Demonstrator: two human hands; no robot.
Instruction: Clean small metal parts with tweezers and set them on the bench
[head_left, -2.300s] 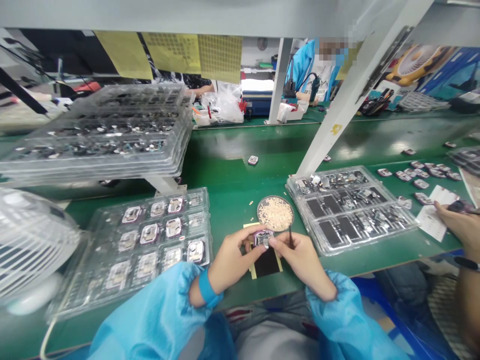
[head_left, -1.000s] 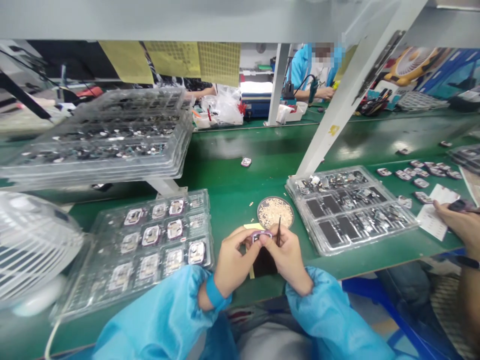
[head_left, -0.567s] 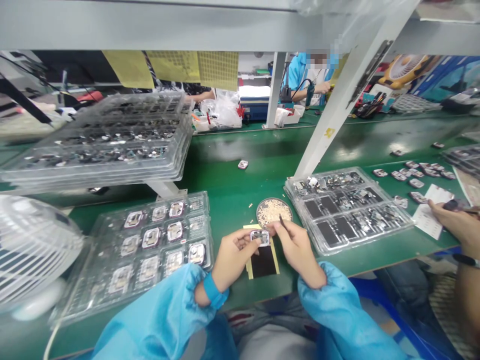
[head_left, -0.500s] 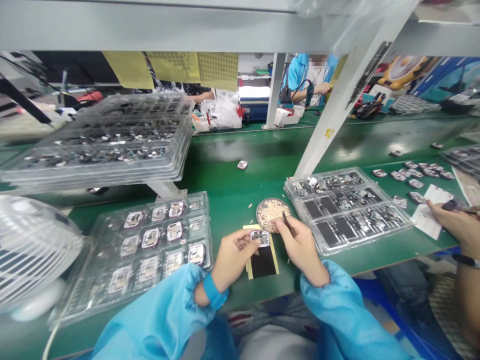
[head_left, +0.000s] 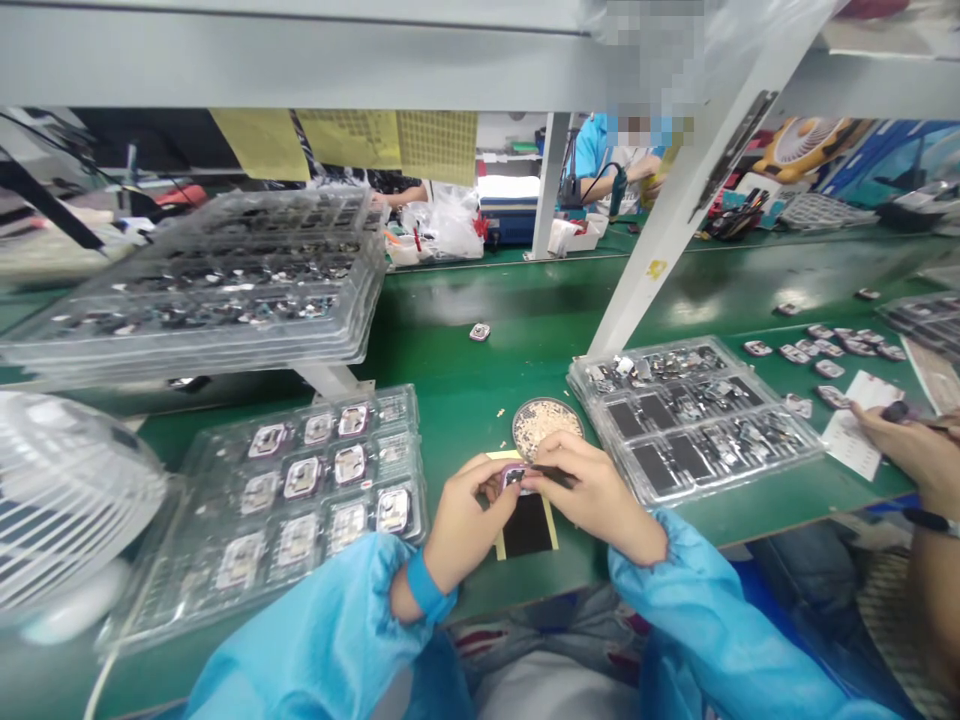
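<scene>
Fingers of my left hand (head_left: 476, 505) pinch a small rounded-square watch case (head_left: 513, 475) with a purplish rim. Dark tweezers (head_left: 553, 476) are gripped in my right hand (head_left: 596, 495), their tip end at the case; the exact contact is hidden by my fingers. Beneath both hands lies a black pad (head_left: 529, 530) with a yellow border. Just beyond them stands a round dish (head_left: 547, 428) full of tiny pale pieces.
On the left a clear tray (head_left: 300, 520) holds several watch cases, beside a white fan (head_left: 75, 500). Stacked trays (head_left: 225, 270) stand behind it. To the right are a tray of parts (head_left: 697, 420), a slanted post (head_left: 667, 220), loose cases and a co-worker's hand (head_left: 900, 440).
My right hand has moved left and down from beside the dish to the watch case, bringing the tweezers against or close to it. The case now looks more tilted in my left hand.
</scene>
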